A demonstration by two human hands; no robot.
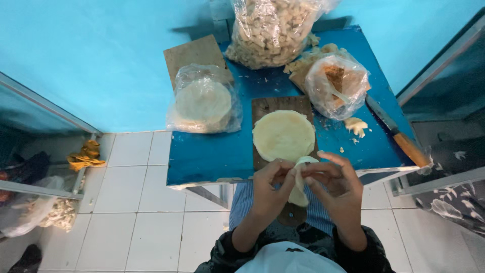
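Both hands work one thin dough wrapper [299,183] just off the blue table's [212,156] near edge: the left hand [270,189] and right hand [337,188] pinch its folded rim between fingertips, apparently mid-fold. More wrappers [283,135] lie stacked on the wooden board [262,106] at that edge. A knife [396,134] lies along the right edge, leaving little free room there.

Light: even, cool, from overhead | Shadows: soft, behind the plastic bags [273,30] on the blue wall [101,60] | Glare: mild on plastic | Focus: sharp at centre | Edges: wide-angle bending, dim corners
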